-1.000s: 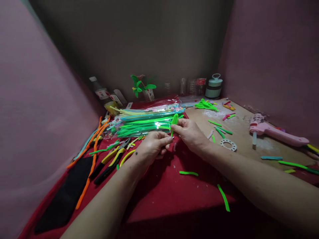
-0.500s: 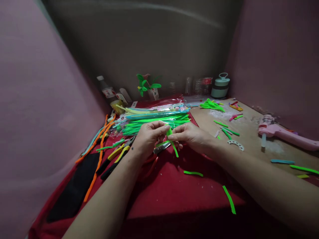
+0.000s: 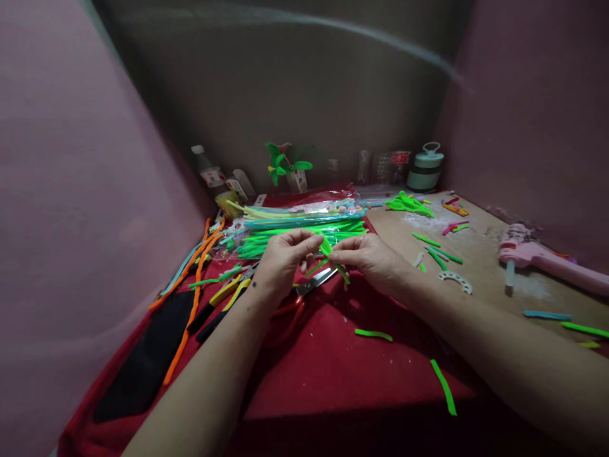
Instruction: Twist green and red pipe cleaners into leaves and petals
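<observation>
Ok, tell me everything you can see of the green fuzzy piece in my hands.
The green fuzzy piece looks like bright pipe cleaner, bunched at the top, with two thin ends splaying below. The left hand and right hand pinch it above the red cloth, near the scissors; whether it touches their blades is unclear.

The fingers (image 3: 349, 253) partly hide the pinched green pipe cleaner (image 3: 325, 246).

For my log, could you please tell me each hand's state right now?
Left hand: closed, pinching the green fuzzy piece.
Right hand: closed, pinching the same green fuzzy piece.
</observation>
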Available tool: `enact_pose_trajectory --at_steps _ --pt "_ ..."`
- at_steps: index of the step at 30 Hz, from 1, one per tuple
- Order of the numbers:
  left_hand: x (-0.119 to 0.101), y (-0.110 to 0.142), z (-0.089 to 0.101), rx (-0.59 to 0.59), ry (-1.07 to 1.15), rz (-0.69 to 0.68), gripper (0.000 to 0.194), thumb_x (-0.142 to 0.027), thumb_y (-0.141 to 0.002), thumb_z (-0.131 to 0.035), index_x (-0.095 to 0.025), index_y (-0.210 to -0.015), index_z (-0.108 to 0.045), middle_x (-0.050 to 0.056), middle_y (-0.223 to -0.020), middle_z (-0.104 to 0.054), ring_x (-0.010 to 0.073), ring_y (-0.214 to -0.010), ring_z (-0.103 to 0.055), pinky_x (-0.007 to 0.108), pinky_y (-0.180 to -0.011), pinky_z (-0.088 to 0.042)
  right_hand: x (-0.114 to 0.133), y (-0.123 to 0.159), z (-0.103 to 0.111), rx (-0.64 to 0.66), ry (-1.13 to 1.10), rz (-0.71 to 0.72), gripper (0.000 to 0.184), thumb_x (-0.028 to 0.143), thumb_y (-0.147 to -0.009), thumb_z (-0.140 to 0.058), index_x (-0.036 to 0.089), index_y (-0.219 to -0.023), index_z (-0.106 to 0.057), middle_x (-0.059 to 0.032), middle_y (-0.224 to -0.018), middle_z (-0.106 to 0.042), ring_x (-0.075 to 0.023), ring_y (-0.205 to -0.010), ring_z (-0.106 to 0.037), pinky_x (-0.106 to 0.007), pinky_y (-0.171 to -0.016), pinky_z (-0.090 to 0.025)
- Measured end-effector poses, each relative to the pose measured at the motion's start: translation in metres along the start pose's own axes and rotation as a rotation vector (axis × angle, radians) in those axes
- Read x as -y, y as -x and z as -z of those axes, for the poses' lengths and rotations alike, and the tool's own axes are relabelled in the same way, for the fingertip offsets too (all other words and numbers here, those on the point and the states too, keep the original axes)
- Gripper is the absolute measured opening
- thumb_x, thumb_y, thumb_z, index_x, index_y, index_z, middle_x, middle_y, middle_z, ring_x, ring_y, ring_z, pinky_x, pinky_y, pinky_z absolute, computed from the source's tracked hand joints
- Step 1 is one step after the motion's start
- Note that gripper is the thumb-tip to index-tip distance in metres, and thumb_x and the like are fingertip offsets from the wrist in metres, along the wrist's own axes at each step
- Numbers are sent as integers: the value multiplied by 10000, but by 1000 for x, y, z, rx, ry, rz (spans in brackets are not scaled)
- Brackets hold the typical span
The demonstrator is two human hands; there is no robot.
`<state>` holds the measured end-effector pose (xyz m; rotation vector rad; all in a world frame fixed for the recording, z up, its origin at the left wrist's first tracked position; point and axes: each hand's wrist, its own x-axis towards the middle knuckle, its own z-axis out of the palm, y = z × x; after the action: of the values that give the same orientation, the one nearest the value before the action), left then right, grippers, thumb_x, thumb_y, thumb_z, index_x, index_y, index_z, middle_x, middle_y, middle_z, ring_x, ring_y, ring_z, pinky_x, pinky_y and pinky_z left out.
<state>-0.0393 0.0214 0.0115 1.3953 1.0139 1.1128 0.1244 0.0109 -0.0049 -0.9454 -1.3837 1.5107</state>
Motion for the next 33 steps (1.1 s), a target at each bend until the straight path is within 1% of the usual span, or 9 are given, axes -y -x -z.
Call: enact_pose_trajectory --at_steps 3,5,9,13,17,20,23,28,33 --pt "1 0 2 83 -68 15 204 -317 -662 -691 -146 -622 -588 -29 -532 -518 61 -468 -429 205 -471 -318 1 0 -1 -47 15 3 186 245 -635 -643 158 -496 -556 25 -474 -481 -74 -435 -395 -226 -428 -318" --pt "1 1 1 104 -129 3 205 -297 -669 -679 -142 -577 -581 -31 -522 -505 61 -477 -415 212 -487 -312 1 0 -2 -68 29 8 178 234 -626 -641 159 -488 -557 23 -466 -475 -73 -426 -384 -228 -417 -302" --pt "-2 3 -4 64 -208 -12 178 -258 -652 -682 -139 -559 -588 -33 -510 -497 66 -487 -403 223 -501 -294 0 -1 -2 -97 40 6 165 236 -619 -647 159 -498 -564 24 -454 -470 -70 -395 -360 -238 -403 -288" --pt "-2 3 -5 15 -181 -13 208 -248 -656 -675 -141 -526 -553 -36 -494 -490 66 -480 -399 224 -506 -296 -1 -2 -1 -51 -28 -20 186 282 -632 -650 157 -517 -574 28 -450 -464 -75 -387 -370 -243 -396 -311" --pt "0 1 -3 17 -127 -42 218 -250 -668 -662 -148 -526 -531 -34 -496 -501 73 -480 -422 230 -519 -318 -2 -3 1 -65 -115 -29 130 257 -613 -669 139 -583 -625 12 -495 -524 -73 -426 -412 -233 -423 -333" --pt "1 1 -3 5 -140 -25 222 -248 -659 -667 -147 -521 -525 -35 -492 -498 74 -477 -422 231 -513 -315 -1 -3 0 -111 -98 -45 89 203 -575 -686 140 -619 -642 9 -519 -558 -76 -444 -437 -226 -428 -340" --pt "0 2 -4 14 -159 -19 224 -262 -662 -672 -142 -534 -532 -38 -502 -493 69 -484 -408 227 -514 -307 0 -2 -1 -129 -48 -66 96 199 -563 -688 144 -612 -625 27 -488 -529 -79 -420 -420 -230 -404 -323" --pt "-1 2 -4 85 -163 7 245 -341 -691 -667 -140 -607 -555 -41 -558 -484 66 -513 -393 226 -521 -293 -2 -4 0 -165 -43 2 91 202 -583 -665 138 -587 -600 26 -511 -529 -71 -448 -422 -231 -446 -317" --pt "0 2 -6 96 -178 -7 211 -317 -694 -659 -140 -620 -571 -35 -586 -499 76 -547 -417 229 -548 -309 -4 -5 2 -181 -47 4 85 193 -570 -653 143 -579 -584 36 -486 -503 -69 -432 -395 -235 -445 -303"
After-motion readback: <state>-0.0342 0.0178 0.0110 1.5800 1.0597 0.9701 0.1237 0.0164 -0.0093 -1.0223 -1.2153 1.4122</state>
